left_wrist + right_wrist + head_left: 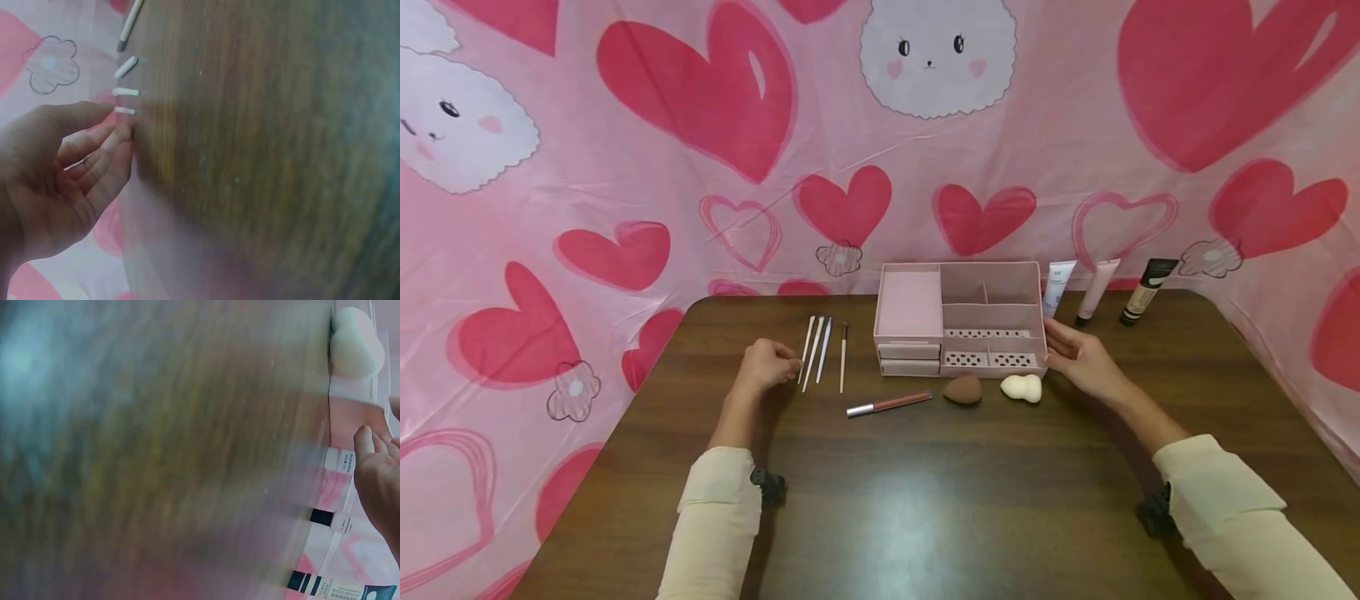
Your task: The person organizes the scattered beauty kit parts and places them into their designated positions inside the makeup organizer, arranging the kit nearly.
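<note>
In the head view my left hand (765, 364) lies at the left end of a row of thin sticks, fingertips beside the lower part of the outermost white stick (806, 350). The left wrist view shows this stick's end (125, 110) by the thumb and forefinger tips; no firm pinch is visible. My right hand (1084, 360) rests against the right side of a pink desktop organizer (910, 304), fingers stretched along its wall. A cream gourd-shaped makeup sponge (1022, 388) sits left of that hand.
Two more pale sticks (823, 350) and a brown-tipped brush (843, 358) lie left of the organizer. In front are a lip gloss tube (890, 403) and a brown sponge (962, 390). Behind my right hand stand white (1057, 287), pink (1097, 292) and black-and-beige (1146, 292) tubes.
</note>
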Demonstrator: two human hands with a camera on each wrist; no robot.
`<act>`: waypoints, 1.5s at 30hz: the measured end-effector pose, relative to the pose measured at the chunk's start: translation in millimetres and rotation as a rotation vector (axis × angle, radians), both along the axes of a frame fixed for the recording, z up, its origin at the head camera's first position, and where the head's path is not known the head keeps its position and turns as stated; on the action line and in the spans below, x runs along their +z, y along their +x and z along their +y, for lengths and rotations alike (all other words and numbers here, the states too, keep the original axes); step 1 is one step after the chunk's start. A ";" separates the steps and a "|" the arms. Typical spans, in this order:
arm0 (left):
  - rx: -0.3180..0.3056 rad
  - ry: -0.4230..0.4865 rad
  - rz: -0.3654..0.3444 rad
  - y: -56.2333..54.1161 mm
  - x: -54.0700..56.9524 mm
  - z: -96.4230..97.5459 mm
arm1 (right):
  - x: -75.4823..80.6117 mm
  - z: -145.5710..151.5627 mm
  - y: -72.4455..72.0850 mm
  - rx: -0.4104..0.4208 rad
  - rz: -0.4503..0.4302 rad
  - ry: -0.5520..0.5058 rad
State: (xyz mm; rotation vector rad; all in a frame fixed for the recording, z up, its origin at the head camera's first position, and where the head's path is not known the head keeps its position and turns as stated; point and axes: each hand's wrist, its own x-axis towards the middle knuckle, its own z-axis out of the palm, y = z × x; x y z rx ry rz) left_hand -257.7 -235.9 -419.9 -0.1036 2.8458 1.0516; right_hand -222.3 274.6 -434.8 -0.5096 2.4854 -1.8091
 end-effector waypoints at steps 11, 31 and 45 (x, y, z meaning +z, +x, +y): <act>0.029 -0.113 -0.006 0.8 1.3 4.3 | -5.8 -4.2 -0.3 0.027 -0.090 -0.238; 0.076 -0.190 0.043 0.3 -2.9 12.1 | -7.2 -4.2 2.0 0.007 -0.117 -0.237; 0.123 -0.238 0.020 -2.3 1.2 19.0 | -5.4 -5.5 0.8 -0.018 -0.119 -0.219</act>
